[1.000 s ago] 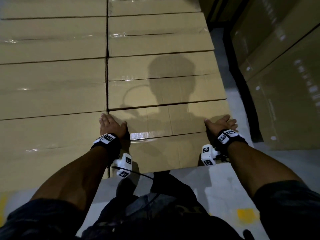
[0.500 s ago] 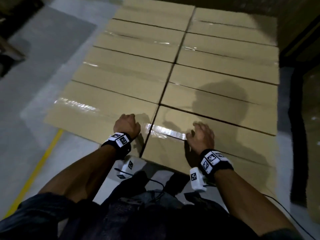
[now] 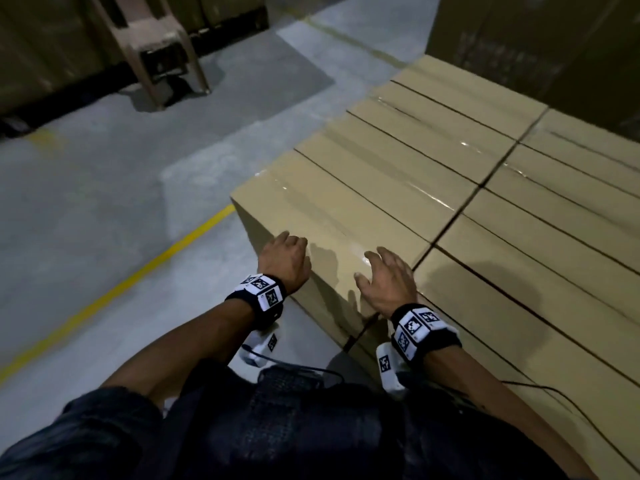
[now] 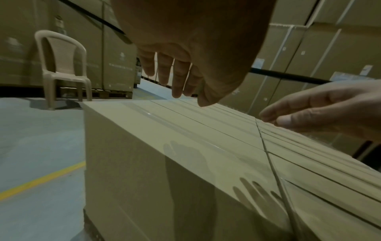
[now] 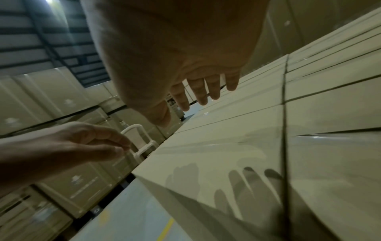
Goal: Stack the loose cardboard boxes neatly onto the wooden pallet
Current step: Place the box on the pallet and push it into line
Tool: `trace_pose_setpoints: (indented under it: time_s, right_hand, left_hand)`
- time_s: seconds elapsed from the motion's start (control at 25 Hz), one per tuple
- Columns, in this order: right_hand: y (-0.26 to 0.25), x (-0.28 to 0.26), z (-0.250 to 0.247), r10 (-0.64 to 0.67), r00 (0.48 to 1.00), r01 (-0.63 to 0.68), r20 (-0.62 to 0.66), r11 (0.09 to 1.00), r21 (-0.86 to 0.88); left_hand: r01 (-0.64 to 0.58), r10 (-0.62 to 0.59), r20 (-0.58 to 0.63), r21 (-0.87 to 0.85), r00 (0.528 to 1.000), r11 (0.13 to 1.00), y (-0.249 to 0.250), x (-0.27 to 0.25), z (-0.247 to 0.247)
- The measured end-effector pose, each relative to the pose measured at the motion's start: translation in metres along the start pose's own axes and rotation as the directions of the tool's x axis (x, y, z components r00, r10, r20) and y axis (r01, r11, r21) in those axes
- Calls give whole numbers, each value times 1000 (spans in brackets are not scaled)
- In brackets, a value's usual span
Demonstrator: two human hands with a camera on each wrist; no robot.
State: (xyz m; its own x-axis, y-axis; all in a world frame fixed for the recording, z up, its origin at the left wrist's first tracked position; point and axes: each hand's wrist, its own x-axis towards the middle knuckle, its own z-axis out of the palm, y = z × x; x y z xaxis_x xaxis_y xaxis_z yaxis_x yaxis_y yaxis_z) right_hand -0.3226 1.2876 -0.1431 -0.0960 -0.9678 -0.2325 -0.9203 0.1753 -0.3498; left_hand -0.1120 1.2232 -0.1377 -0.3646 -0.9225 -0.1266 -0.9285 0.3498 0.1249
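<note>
- Cardboard boxes, tan, long and flat with clear tape down the top seams (image 3: 433, 174): we see them laid edge to edge in two columns, tops level, gaps between them thin and straight
- Nearest-left tan box at the stack corner (image 3: 339, 230) sits flush with its neighbours; its side face drops clean toward the grey concrete floor (image 3: 104, 202)
- Wooden pallet under the stack: we can't make it out in any view, so we can't confirm what the boxes rest on
- Our left hand (image 3: 285, 259) hovers over the near corner of that box, fingers loosely bent, holding nothing; the left wrist view shows a gap and a cast shadow under it
- Our right hand (image 3: 388, 278) hovers above the same box top near the seam with the right column, fingers spread and relaxed, empty
- Our read: this layer looks done and squared; hands are off the load
- What's left: unknown. No loose boxes show in these views, so we can't tell whether more need fetching
- Nearby: beige plastic chair (image 3: 156, 46) on the floor, yellow painted floor line (image 3: 121, 289), tall stacks of large cartons behind (image 4: 309, 57)
</note>
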Motion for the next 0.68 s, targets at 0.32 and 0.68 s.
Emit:
trace_pose_setpoints:
  time_s: [0.32,0.68]
  right_hand:
    - [-185,26,57,-223,973,226,53,972,-63]
    - [-412,61,140,-653,714,681,252,732,-32]
  left_hand:
    - [236,-242,-38,-121,970,964,-171,-80,-13]
    - [714,-740,-119,-200,662,671,-338,-197,-9]
